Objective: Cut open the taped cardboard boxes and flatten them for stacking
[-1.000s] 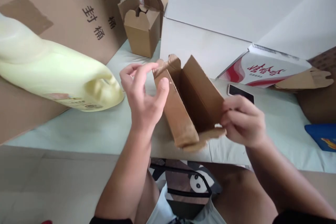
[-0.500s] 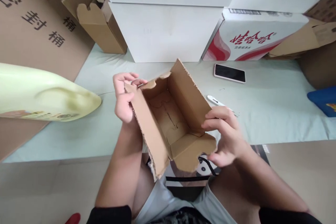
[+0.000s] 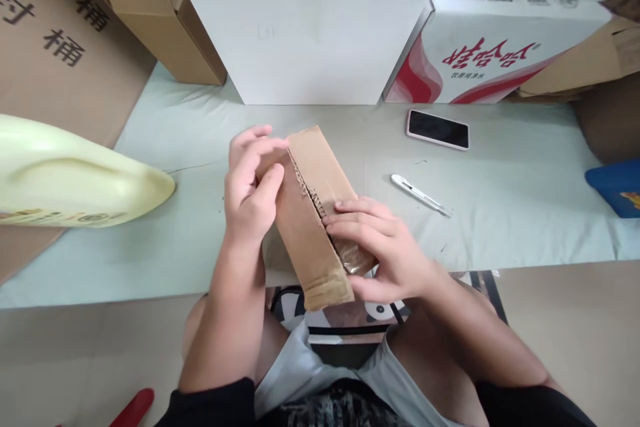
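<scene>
A small brown cardboard box (image 3: 306, 227) is held at a slant over the near edge of the cloth-covered surface. Its two long top flaps lie folded inward and meet along a ragged, torn seam; the inside is hidden. My left hand (image 3: 253, 180) grips the far left end, thumb on the flap and fingers bent around the edge. My right hand (image 3: 383, 247) lies over the right flap and near corner, fingertips at the seam, thumb by the lower end. To the right, apart from both hands, lies a slim white utility knife (image 3: 420, 195).
A phone (image 3: 438, 129) lies behind the knife. A pale yellow bottle (image 3: 80, 173) juts in from the left. White cartons (image 3: 310, 40) line the back, with an open brown box (image 3: 165, 27) at back left. A blue object (image 3: 615, 188) sits at the right edge.
The box's long flaps, upright before, are now folded down over its opening. Both hands have moved closer together, my right hand now pressing on top. The camera view has shifted slightly.
</scene>
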`<state>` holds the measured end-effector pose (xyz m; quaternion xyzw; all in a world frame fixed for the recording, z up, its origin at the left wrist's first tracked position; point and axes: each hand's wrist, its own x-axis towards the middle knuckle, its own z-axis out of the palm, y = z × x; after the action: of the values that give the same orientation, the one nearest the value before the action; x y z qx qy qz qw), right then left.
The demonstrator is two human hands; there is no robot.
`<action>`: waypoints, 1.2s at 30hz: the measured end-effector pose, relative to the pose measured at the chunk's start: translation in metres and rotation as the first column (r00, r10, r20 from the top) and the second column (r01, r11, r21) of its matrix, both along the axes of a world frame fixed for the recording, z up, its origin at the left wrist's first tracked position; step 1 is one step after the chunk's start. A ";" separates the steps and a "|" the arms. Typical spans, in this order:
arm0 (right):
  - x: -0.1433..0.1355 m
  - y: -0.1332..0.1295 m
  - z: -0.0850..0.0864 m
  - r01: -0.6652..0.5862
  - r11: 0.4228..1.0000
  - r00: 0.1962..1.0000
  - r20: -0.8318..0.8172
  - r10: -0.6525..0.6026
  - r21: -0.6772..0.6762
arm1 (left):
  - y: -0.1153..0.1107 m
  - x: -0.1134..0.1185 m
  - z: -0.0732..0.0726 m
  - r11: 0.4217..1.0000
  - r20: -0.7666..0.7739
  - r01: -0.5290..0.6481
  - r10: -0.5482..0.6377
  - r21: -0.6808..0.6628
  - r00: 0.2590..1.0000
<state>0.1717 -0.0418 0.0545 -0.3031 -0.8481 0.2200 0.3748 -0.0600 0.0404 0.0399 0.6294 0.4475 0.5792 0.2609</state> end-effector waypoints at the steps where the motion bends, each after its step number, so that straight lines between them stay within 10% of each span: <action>1: 0.000 0.002 0.003 -0.021 0.999 1.000 -0.015 0.021 -0.032 | -0.004 -0.004 0.002 0.999 -0.089 0.029 -0.031 -0.027 0.996; 8: -0.007 0.008 0.022 -0.047 0.994 0.997 -0.061 0.041 -0.103 | -0.022 -0.026 0.006 0.990 -0.200 0.077 -0.100 -0.120 0.975; 15: 0.002 0.002 0.016 0.184 0.959 0.969 -0.125 -0.213 -0.214 | -0.019 -0.026 -0.007 0.997 -0.119 0.068 -0.072 -0.039 0.990; 24: 0.003 0.006 0.007 0.094 0.950 0.983 -0.126 -0.137 -0.297 | -0.018 -0.024 -0.009 0.994 -0.138 0.099 -0.103 -0.037 0.985; 27: 0.005 0.012 -0.007 0.174 0.856 0.937 -0.184 -0.295 -0.487 | -0.017 -0.031 -0.015 0.994 -0.101 0.111 -0.111 -0.011 0.989; 30: 0.008 0.021 -0.025 0.268 0.640 0.902 -0.044 -0.428 -0.720 | -0.014 -0.043 -0.021 0.991 -0.102 0.134 -0.132 0.013 0.986; 33: 0.008 0.025 -0.032 0.239 0.463 0.951 0.110 -0.290 -0.854 | -0.013 -0.055 -0.024 0.995 -0.132 0.098 -0.099 -0.010 0.986; 36: 0.006 0.024 -0.030 0.152 0.429 0.984 0.098 -0.146 -0.890 | -0.014 -0.061 -0.024 0.999 -0.173 0.047 -0.043 0.019 0.984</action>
<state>0.1778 -0.0174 0.0249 -0.5292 -0.5754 0.5990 0.1736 -0.1213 0.0259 0.0155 0.6900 0.4476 0.5215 0.2270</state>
